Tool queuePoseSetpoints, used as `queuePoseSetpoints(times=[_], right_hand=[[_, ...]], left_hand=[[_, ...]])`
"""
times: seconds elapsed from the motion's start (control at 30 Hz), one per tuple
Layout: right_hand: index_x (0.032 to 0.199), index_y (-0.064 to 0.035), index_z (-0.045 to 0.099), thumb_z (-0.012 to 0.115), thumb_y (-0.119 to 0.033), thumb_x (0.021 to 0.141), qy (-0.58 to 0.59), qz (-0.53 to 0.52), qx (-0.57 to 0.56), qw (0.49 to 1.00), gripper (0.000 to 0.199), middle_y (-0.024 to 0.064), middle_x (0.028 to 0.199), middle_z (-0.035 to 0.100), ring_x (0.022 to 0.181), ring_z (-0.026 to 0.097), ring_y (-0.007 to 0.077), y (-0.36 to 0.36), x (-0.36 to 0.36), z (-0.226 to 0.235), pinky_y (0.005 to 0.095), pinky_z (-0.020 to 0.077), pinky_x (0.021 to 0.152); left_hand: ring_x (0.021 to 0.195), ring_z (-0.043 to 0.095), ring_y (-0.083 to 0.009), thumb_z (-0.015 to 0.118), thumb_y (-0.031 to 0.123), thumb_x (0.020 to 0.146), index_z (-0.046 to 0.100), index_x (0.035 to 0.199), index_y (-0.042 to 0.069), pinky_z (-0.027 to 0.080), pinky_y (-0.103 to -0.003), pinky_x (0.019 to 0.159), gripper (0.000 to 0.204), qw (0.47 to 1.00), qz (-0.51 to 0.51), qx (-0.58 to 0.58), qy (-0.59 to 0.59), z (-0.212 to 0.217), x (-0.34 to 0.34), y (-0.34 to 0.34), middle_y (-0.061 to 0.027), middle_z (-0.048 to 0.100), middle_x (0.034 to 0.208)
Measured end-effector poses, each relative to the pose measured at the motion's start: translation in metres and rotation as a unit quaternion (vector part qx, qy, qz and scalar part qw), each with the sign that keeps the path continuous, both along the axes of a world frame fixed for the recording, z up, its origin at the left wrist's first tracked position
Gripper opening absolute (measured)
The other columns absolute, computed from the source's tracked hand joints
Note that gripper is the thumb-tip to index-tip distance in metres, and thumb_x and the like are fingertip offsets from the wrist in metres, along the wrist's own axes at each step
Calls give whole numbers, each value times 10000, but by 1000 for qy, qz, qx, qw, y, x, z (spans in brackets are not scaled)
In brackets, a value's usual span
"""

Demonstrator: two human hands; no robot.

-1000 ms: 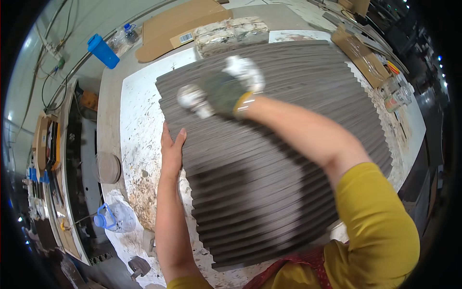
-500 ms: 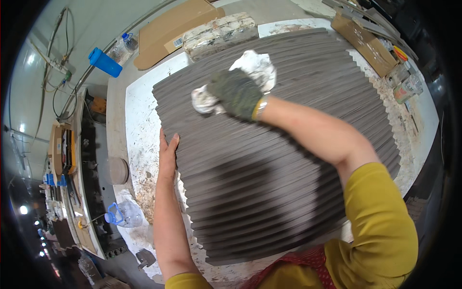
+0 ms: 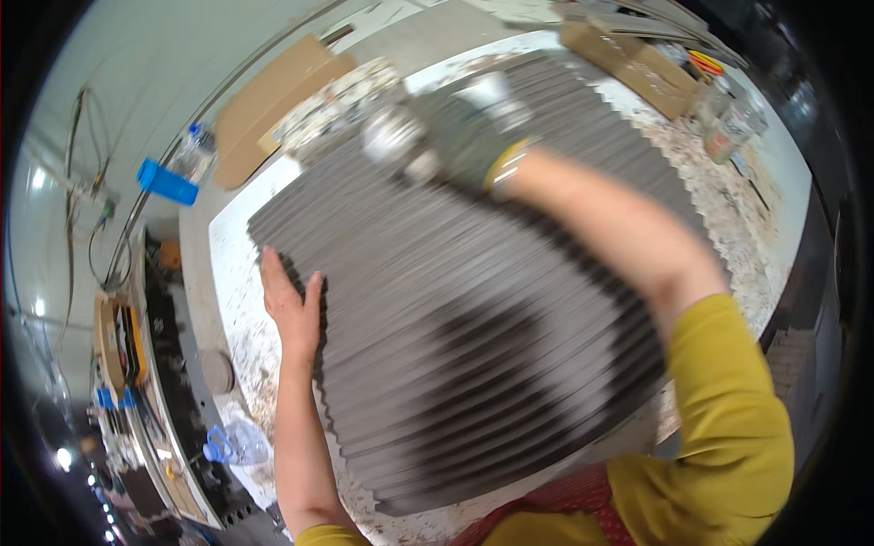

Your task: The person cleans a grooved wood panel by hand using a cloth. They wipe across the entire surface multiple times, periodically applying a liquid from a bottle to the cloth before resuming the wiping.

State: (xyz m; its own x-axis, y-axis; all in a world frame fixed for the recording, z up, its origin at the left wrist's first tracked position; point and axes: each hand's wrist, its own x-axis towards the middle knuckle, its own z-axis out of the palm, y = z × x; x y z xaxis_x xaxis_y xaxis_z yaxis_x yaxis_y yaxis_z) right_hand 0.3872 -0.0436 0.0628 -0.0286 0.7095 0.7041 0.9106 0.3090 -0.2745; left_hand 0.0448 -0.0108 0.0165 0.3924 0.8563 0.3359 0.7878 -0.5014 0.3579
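A large dark grey-brown ribbed panel (image 3: 401, 300) with wavy edges lies on the worktable in front of me. My right hand (image 3: 466, 141), in a dark green work glove, is closed on a crumpled white rag (image 3: 393, 136) against the panel's far part. Parts of the rag stick out on both sides of the glove, and motion blurs them. At the panel's left edge is my bare left hand (image 3: 293, 308), flat with its thumb apart and nothing in it. Whether its thumb touches the panel I cannot tell.
The stained white table board (image 3: 238, 273) shows around the panel. Behind stand a flat cardboard box (image 3: 273, 109) and a plastic-wrapped block (image 3: 341, 105). A blue bottle (image 3: 168, 182) is far left, a clear jug (image 3: 238, 444) near left. Another carton (image 3: 637, 68) and jars (image 3: 733, 127) stand far right.
The whole view has turned, so the panel appears slanted. My right hand has moved toward the panel's far edge with the rag. The left hand's fingers and thumb are spread wider apart.
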Motion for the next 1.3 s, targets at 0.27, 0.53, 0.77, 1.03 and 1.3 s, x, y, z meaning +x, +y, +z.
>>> queuePoseSetpoints(times=[0.27, 0.53, 0.77, 1.03, 1.3], right_hand=[[1041, -77, 628, 707, -210, 731, -81, -25, -88, 992, 346, 132, 1011, 606, 977, 568, 290, -10, 66, -62, 397, 425, 908], [881, -48, 669, 664, -242, 758, 143, -127, -191, 963, 230, 171, 806, 658, 773, 642, 337, -55, 216, 0, 407, 510, 739], [1001, -118, 661, 629, -231, 812, -159, 114, -109, 975, 222, 104, 1050, 596, 1108, 533, 226, -35, 27, -58, 394, 466, 894], [1065, -15, 606, 634, -181, 807, -102, -246, -209, 941, 308, 207, 1010, 633, 956, 596, 366, -131, 281, -7, 424, 473, 835], [1077, -109, 628, 682, -259, 757, -182, 150, -134, 963, 358, 138, 1125, 581, 1078, 548, 290, -77, -8, -36, 457, 385, 1011]], left_hand=[[1425, 176, -303, 496, 495, 914, 242, 1475, 71, 122, -519, 1129, 747, 981, 7, -84, 176, -2, 55, 0, -99, 184, 1556], [1427, 168, -304, 489, 502, 916, 242, 1476, 76, 111, -515, 1131, 746, 978, 22, -77, 194, -5, 53, 2, -96, 177, 1559], [1423, 183, -303, 493, 515, 910, 250, 1473, 75, 123, -509, 1129, 755, 977, 23, -91, 194, -6, 51, 6, -99, 191, 1555], [1424, 185, -286, 497, 522, 904, 272, 1466, 78, 123, -500, 1133, 751, 982, 22, -74, 175, 1, 59, 1, -98, 198, 1553], [1418, 204, -270, 501, 524, 901, 284, 1463, 81, 137, -491, 1132, 748, 982, 23, -80, 170, -4, 52, -2, -69, 216, 1549]])
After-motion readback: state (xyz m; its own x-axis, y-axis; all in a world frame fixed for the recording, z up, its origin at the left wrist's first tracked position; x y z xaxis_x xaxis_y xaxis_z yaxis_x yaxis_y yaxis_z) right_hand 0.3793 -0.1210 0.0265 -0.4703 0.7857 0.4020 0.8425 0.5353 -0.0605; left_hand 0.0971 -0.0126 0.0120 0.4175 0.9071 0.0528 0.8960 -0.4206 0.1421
